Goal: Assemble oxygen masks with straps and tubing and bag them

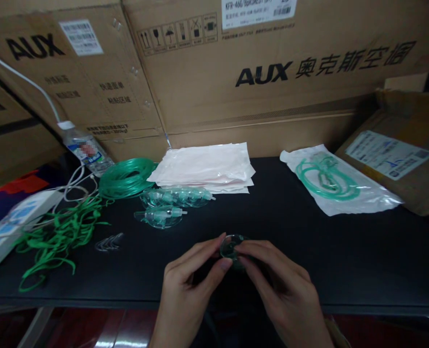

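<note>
Both my hands grip one clear green-tinted oxygen mask point(229, 245) just above the front of the black table. The fingers of my left hand point(196, 270) pinch its left rim, thumb below. On the other side, my right hand point(278, 273) closes on its right edge, the index finger reaching over the opening. My fingers hide much of the mask. Further back lie more clear green masks point(164, 216) with white connectors. Left of them are several thin clear curved strips point(109, 242) and a tangle of green elastic straps point(60, 234).
Behind the masks stand a coil of green tubing point(127, 178) and a stack of white pouches point(203, 166). A bagged mask with tubing point(326, 179) lies right. A bottle point(86, 149), a power strip point(17, 227) and cables crowd the left. Large cartons point(200, 96) line the back.
</note>
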The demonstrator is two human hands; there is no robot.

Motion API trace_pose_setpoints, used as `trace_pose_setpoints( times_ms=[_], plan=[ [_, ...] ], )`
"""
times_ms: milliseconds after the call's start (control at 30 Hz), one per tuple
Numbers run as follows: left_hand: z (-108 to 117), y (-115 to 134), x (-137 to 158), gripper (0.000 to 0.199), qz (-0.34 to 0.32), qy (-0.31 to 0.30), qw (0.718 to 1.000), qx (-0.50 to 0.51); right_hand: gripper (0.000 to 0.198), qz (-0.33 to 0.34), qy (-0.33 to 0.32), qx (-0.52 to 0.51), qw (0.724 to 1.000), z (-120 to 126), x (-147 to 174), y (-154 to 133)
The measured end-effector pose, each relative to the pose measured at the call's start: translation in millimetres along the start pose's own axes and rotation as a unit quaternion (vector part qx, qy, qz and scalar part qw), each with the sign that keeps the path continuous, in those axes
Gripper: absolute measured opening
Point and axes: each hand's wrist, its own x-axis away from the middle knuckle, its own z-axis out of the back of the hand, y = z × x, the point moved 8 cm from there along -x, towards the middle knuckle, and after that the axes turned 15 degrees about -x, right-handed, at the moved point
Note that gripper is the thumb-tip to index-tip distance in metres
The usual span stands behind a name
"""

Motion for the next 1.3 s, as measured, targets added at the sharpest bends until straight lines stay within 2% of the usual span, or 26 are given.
trace_pose_setpoints(
  times_ms=[167, 300, 500, 600, 733, 867, 1000, 1100, 1300],
  plan=[
    [-3, -10, 1, 0.033, 0.072, -0.015, 0.994, 0.080, 0.038, -0.006, 0.002, -0.006, 1.000, 0, -2, -2],
    [-4, -8, 1, 0.031, 0.075, -0.022, 0.993, 0.089, 0.039, -0.001, 0.011, -0.016, 1.000, 2, -3, -2],
    [0, -5, -1, 0.031, 0.069, 0.002, 0.995, 0.068, 0.042, 0.003, 0.004, -0.018, 1.000, 1, 0, -2],
    [1, -6, -3, 0.028, 0.091, 0.010, 0.993, 0.072, 0.042, 0.002, -0.003, 0.000, 1.000, 1, 2, -4],
    [-1, -11, -3, 0.023, 0.132, 0.008, 0.985, 0.106, 0.036, -0.005, 0.021, 0.018, 1.000, 3, 2, -3],
    [-5, -19, -2, 0.017, 0.173, -0.002, 0.975, 0.139, 0.038, -0.046, 0.039, -0.019, 0.998, 3, 3, 7],
    [-7, -24, -2, 0.016, 0.202, -0.022, 0.965, 0.164, 0.037, -0.089, 0.016, -0.045, 0.995, -2, 2, 14],
    [-7, -24, -2, 0.014, 0.200, -0.034, 0.965, 0.168, 0.027, -0.120, 0.013, -0.082, 0.989, -2, -1, 16],
    [-2, -21, -2, 0.016, 0.164, -0.018, 0.980, 0.110, 0.022, -0.176, 0.083, -0.149, 0.970, 4, -3, 26]
  ],
)
